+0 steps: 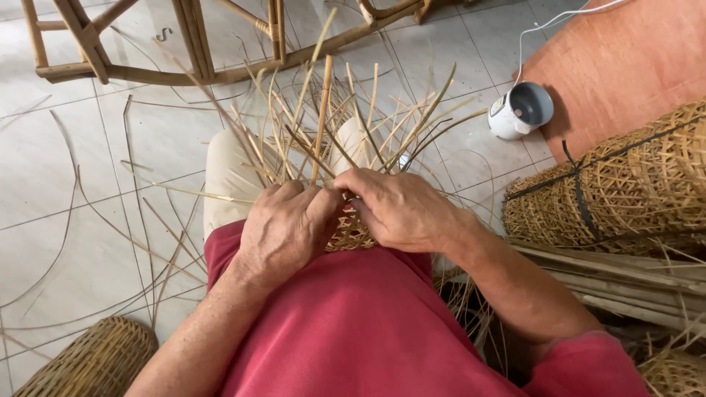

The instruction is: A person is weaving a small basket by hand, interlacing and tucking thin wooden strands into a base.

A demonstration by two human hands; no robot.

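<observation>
A partly woven rattan piece (351,232) rests on my lap, with many loose cane strips (323,125) fanning up and away from it. My left hand (283,228) grips the near edge of the weave, fingers closed around strips. My right hand (401,209) lies just to the right of it, fingers pinching strips at the same spot. The two hands touch at the fingertips. The woven part is mostly hidden beneath them.
A roll of woven cane mesh (625,184) lies at the right, above a bundle of cane sticks (625,283). A small white appliance with a cord (521,110) stands on the tiled floor. A rattan chair frame (191,51) is ahead; a woven basket (92,360) sits lower left.
</observation>
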